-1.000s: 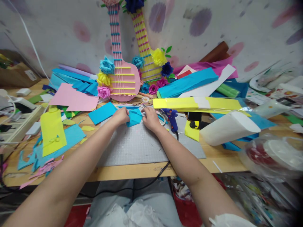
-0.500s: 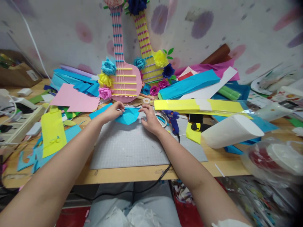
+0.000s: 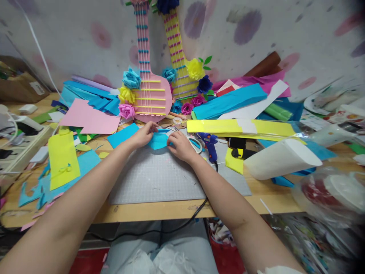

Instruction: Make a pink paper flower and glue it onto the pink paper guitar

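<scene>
A small piece of blue paper (image 3: 158, 142) lies between my hands at the back of the grey cutting mat (image 3: 154, 179). My left hand (image 3: 146, 134) holds its left side, fingers bent over the edge. Curled fingers of my right hand (image 3: 181, 145) grip the right edge. Close to the right hand sits a roll of tape (image 3: 199, 146), with a blue glue gun (image 3: 210, 144) just beyond it. Behind my left hand lies a larger flat blue sheet (image 3: 123, 135).
A pink paper guitar (image 3: 154, 93) and a yellow one (image 3: 182, 82) lean on the wall. Pink sheets (image 3: 95, 120) and yellow paper (image 3: 63, 160) lie left. A yellow paper pack (image 3: 268, 129) and white roll (image 3: 273, 161) lie right. A black cord (image 3: 196, 213) crosses the table edge.
My left hand has shifted right, closer to my right hand. The blue paper between them now shows a smaller, narrower shape, and more of the blue sheet behind is uncovered.
</scene>
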The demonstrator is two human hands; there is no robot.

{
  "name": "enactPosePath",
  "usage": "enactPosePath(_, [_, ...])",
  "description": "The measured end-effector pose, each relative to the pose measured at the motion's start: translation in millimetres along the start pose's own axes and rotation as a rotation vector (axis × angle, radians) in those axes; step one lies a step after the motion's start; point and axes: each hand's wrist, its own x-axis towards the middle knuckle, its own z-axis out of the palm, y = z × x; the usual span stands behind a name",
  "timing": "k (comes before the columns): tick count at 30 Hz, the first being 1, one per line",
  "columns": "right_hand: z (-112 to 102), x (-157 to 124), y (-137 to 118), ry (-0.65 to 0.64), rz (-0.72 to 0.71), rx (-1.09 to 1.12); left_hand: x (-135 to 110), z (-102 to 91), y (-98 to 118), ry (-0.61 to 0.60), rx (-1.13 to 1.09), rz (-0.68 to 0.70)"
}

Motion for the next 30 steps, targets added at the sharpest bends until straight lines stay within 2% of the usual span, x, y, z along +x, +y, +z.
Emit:
enactPosePath(3, [1.9, -0.6, 2.0, -0.038, 0.035, -0.001, -18.0, -3.6, 9.1, 0.329, 0.175, 0.166])
enactPosePath(4, [2.4, -0.9, 2.3, -0.049, 0.047, 0.006, -26.7, -3.8, 11.2, 0.393, 0.223, 0.187])
enactPosePath(5, [2.9, -1.3, 2.3, -0.057, 0.058, 0.015, -35.9, -3.3, 12.3, 0.399, 0.271, 0.212])
enactPosePath(6, [3.1, -1.7, 2.1, -0.063, 0.071, 0.026, -45.0, -1.9, 12.3, 0.357, 0.317, 0.241])
enactPosePath(8, [3.3, -2.4, 1.2, -0.074, 0.100, 0.051, -60.4, 3.3, 9.4, 0.165, 0.399, 0.297])
enactPosePath(9, [3.3, -2.8, 0.7, -0.081, 0.111, 0.064, -65.8, 6.6, 7.1, 0.107, 0.425, 0.305])
enactPosePath(11, [3.3, -3.5, 0.1, -0.091, 0.125, 0.087, -71.3, 13.2, 2.7, 0.056, 0.466, 0.289])
enactPosePath(15, [2.6, -4.6, -0.2, -0.102, 0.132, 0.123, -69.8, 19.4, -0.5, 0.067, 0.507, 0.212])
enactPosePath(20, [1.1, -4.1, -2.2, -0.130, 0.142, 0.169, -70.3, 14.2, 0.8, 0.083, 0.587, 0.191])
enactPosePath(30, [4.6, -2.7, -4.9, -0.151, 0.215, 0.120, -69.3, 13.8, -2.2, 0.072, 0.475, 0.070])
